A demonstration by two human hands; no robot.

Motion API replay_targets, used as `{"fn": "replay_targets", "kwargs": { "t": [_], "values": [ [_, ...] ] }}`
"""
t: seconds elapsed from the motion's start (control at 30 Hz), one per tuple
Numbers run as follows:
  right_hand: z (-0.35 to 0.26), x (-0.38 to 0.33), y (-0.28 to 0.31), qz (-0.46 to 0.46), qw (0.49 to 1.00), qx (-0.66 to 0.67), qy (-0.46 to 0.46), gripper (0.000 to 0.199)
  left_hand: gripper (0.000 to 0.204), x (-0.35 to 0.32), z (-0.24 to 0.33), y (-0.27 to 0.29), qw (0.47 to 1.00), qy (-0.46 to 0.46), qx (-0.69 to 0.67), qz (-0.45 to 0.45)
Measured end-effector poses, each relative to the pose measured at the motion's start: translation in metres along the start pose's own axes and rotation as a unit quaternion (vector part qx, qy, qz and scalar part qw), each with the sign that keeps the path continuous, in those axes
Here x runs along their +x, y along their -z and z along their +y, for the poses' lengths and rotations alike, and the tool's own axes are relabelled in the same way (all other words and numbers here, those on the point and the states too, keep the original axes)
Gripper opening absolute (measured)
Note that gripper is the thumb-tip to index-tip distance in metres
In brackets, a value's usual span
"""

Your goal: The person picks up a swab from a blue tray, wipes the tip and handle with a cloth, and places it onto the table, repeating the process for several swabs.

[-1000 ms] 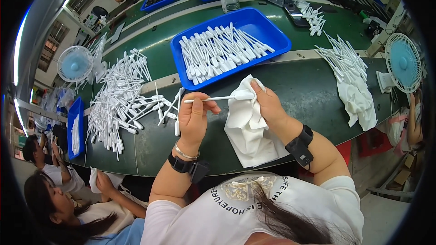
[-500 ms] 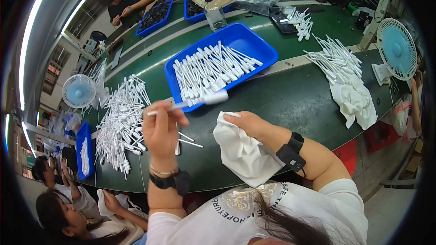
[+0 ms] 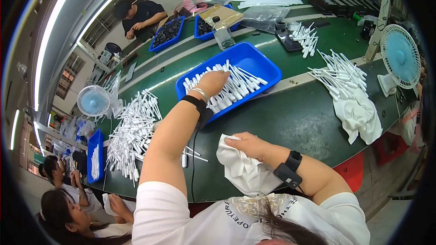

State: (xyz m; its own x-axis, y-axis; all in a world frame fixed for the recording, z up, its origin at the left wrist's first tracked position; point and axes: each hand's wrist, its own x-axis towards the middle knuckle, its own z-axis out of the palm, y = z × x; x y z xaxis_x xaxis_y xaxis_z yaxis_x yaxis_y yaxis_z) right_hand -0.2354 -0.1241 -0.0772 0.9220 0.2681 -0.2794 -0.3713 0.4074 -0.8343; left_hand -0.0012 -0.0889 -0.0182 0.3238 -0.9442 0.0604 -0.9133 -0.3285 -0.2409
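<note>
My left hand (image 3: 213,83) reaches into the blue tray (image 3: 273,73), over rows of white plastic sticks with thick paddle-like ends (image 3: 236,90). Its fingertips are partly hidden, so whether a stick is between them cannot be told. Near the table's front edge, my right hand (image 3: 250,145) is closed on a crumpled white cloth (image 3: 245,170). To the left lies a large loose heap of the same white sticks (image 3: 131,138). A few single sticks (image 3: 195,154) lie beside my left upper arm.
At right, more sticks (image 3: 340,75) lie by another white cloth (image 3: 359,115) and a fan (image 3: 400,59). Beyond the tray stand a clear bottle (image 3: 222,35) and blue trays of black parts (image 3: 167,34). Co-workers sit at far left and lower left. A cable (image 3: 194,172) hangs from my left wrist.
My left hand has moved forward and right into the blue tray; the stick it held aloft is no longer distinguishable. My right hand still grips the cloth. The view has shifted slightly.
</note>
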Motion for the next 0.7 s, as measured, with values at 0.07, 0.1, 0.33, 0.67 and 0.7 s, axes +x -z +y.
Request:
{"fn": "replay_targets", "kwargs": {
  "t": [0.07, 0.1, 0.33, 0.67, 0.7],
  "values": [
    [0.001, 0.0, 0.004, 0.002, 1.0, 0.004, 0.008, 0.03, 0.021, -0.006, 0.009, 0.005, 0.997, 0.032, -0.069, 0.013],
    [0.003, 0.0, 0.001, -0.003, 1.0, 0.004, 0.009, 0.03, 0.021, -0.019, 0.004, 0.011, 0.997, 0.039, -0.07, 0.005],
    [0.0, 0.009, 0.006, 0.034, 0.999, -0.022, 0.011, 0.022, 0.015, -0.146, -0.009, 0.086, 0.912, 0.21, -0.285, -0.205],
    [-0.011, 0.004, -0.011, 0.04, 0.999, 0.013, -0.005, 0.024, 0.015, -0.287, 0.0, 0.015, 0.893, 0.385, -0.232, 0.034],
    [-0.01, 0.005, -0.01, 0.043, 0.999, 0.013, -0.006, 0.024, 0.015, -0.282, 0.001, 0.009, 0.892, 0.385, -0.234, 0.035]
  ]
}}
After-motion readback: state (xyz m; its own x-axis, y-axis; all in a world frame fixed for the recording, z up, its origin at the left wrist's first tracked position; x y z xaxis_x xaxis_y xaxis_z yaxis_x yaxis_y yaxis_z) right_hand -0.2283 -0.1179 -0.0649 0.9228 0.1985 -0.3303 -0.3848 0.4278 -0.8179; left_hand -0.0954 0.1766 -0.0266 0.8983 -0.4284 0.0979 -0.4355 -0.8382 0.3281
